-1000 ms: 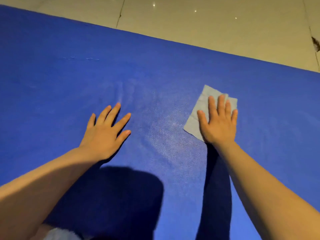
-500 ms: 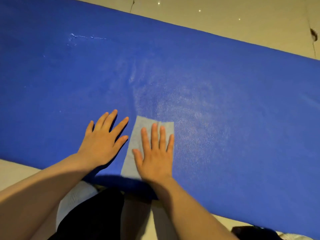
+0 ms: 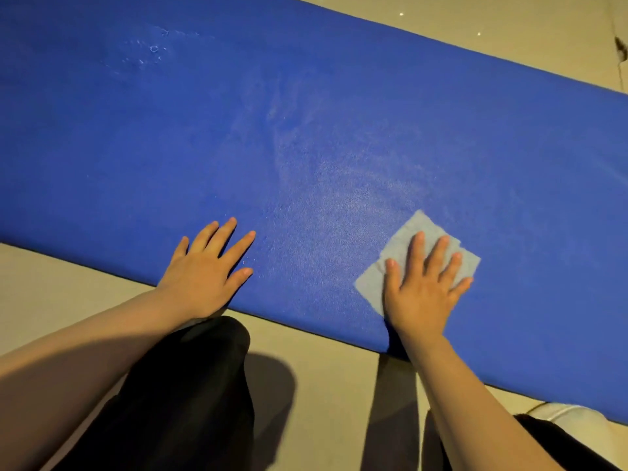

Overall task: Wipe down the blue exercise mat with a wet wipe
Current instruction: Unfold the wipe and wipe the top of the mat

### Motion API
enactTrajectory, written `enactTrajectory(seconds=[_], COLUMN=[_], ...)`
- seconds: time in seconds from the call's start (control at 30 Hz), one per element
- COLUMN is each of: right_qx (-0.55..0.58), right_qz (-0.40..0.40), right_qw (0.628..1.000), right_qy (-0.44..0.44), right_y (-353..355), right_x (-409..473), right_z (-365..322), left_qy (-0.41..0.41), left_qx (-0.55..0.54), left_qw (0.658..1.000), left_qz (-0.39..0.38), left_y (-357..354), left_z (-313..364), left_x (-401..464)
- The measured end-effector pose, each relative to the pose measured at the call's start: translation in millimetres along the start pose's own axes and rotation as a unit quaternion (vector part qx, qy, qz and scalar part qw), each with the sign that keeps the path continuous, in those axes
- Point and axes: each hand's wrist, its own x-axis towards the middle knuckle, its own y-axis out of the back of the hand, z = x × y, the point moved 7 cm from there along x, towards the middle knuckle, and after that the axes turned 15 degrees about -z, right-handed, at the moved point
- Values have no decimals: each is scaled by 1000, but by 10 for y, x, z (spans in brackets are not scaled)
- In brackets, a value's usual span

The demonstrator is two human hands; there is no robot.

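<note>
The blue exercise mat lies slantwise across the floor and fills most of the view. A pale grey-blue wet wipe lies flat on the mat close to its near edge, right of centre. My right hand presses flat on the wipe, fingers spread, and covers its lower right part. My left hand rests flat on the mat near its front edge, fingers apart, holding nothing. A lighter, damp-looking sheen spreads over the mat between and beyond both hands.
Beige tiled floor borders the mat in front and behind. My knee in black trousers sits against the mat's near edge. Something white shows at the bottom right. Small scuffs mark the mat's upper left.
My right hand has slid the wipe to the right, away from my left hand, along the mat's near edge. My left hand stays planted. More floor and my knee now show.
</note>
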Motion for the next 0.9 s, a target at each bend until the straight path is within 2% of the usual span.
enactTrajectory(seconds=[0.13, 0.2, 0.3, 0.37, 0.4, 0.47, 0.53, 0.6, 0.73, 0.8, 0.9], right_qx=[-83, -100, -103, -105, -99, -77, -53, -30, -2, -33, -92], right_qz=[7, -1, -33, -32, -25, -5, -20, -36, -45, -51, -33], right_qw=[983, 973, 964, 955, 960, 983, 997, 999, 997, 998, 975], right_qy=[162, 207, 245, 274, 261, 168, 56, -8, -57, 16, 199], right_y=[-375, -522, -597, -556, -507, -340, -198, -97, -92, -222, -483], right_x=[-514, -752, -843, -770, -694, -501, -368, -324, -304, -359, -686], right_z=[-879, -1233, -1370, -1226, -1070, -596, -57, 280, 117, -337, -1174], left_qy=[29, 36, 42, 39, 36, 28, 19, 10, 6, 17, 26], left_qx=[-13, -27, -38, -41, -45, -52, -50, -49, -62, -61, -72], left_qw=[999, 999, 998, 998, 998, 998, 998, 998, 998, 998, 997], left_qz=[-25, -31, -37, -35, -34, -30, -25, -24, -19, -21, -10], left_y=[-16, -14, -24, -44, -59, -85, -100, -115, -124, -128, -114], left_z=[55, 90, 109, 110, 108, 96, 72, 42, 33, 64, 123], left_x=[28, 27, 10, -7, -17, -43, -71, -94, -114, -108, -109])
